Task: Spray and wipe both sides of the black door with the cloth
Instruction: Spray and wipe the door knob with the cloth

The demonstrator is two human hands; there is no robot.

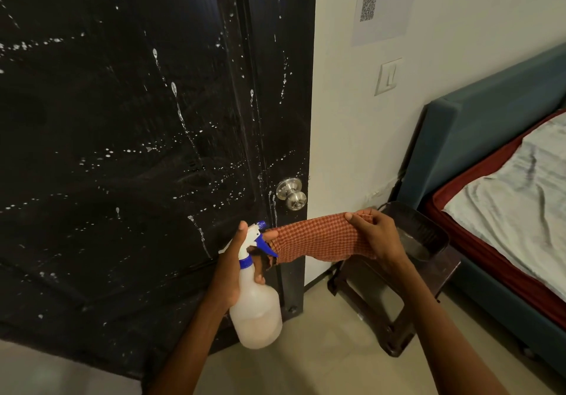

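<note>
The black door fills the left of the view, dotted with white spray drops and runs. Its silver knob sits at the right edge. My left hand grips the neck of a translucent spray bottle with a white and blue trigger head, and its fingertips also pinch the left end of the orange checked cloth. My right hand holds the cloth's right end, so the cloth is stretched between both hands just below the knob.
A dark plastic stool stands by the wall right of the door. A bed with a teal frame and grey sheet runs along the right. On the white wall are a light switch and a paper with a QR code.
</note>
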